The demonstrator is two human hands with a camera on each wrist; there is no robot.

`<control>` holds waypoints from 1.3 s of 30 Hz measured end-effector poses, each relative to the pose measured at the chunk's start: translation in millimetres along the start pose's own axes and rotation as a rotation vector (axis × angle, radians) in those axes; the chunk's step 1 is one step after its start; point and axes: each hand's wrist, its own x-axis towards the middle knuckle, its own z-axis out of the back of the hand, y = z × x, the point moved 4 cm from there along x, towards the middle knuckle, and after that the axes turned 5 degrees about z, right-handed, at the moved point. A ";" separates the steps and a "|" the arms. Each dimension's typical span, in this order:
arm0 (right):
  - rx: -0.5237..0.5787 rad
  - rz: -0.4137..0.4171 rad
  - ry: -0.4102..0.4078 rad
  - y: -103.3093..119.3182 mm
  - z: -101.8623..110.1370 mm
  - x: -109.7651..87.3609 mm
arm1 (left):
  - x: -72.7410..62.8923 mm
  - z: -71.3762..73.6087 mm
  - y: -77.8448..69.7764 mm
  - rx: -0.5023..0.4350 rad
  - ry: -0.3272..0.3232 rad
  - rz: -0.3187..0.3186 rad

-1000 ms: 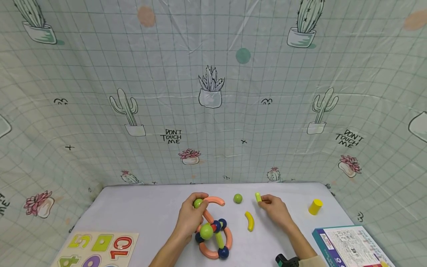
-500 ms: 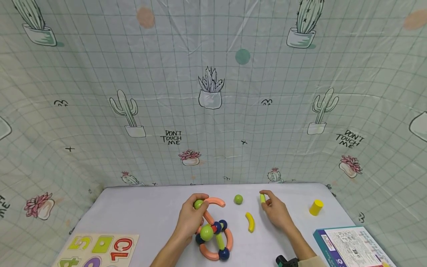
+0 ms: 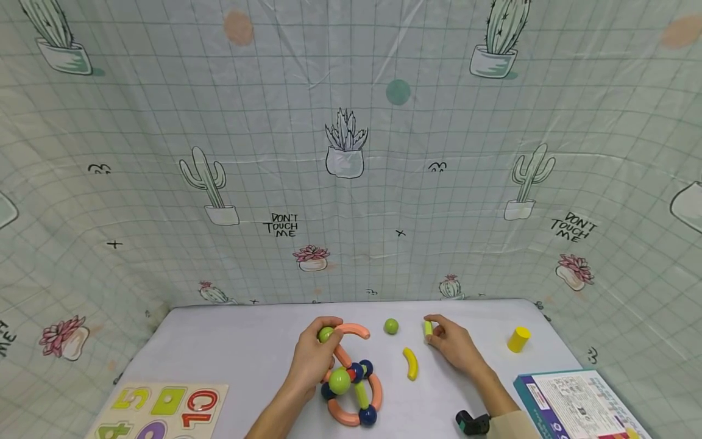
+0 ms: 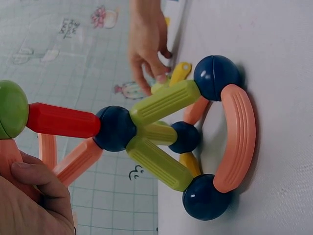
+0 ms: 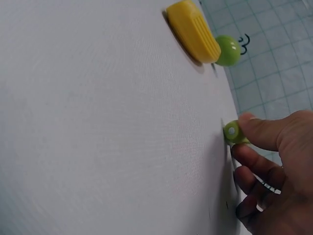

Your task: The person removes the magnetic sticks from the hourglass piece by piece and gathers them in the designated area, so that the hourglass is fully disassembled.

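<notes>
A magnetic stick-and-ball structure of coral curved rods, lime and red straight rods and navy and green balls stands on the table. My left hand holds its upper part; in the left wrist view the fingers curl round a coral rod below a green ball. To the right, my right hand pinches a short lime-green rod between thumb and fingers, close to the table surface. The rod's round end shows in the right wrist view. Between the hands lie a yellow curved rod and a loose green ball.
A yellow cylinder stands at the right. At the front right lies a flat teal-edged box, and at the front left a number puzzle board. A patterned cloth hangs behind the table's far edge.
The right hand has moved slightly right, then a little back left, and its index finger now reaches the rod's far end. The left hand and the structure hold still.
</notes>
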 end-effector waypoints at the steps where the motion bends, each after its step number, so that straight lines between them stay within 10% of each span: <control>1: -0.003 0.001 0.007 -0.9 0.0 1.0 | 0.0 0.2 0.2 -0.002 0.000 0.000; 39: -0.063 0.091 0.048 -5.8 -1.2 8.4 | -0.2 0.9 -0.4 0.010 0.005 -0.020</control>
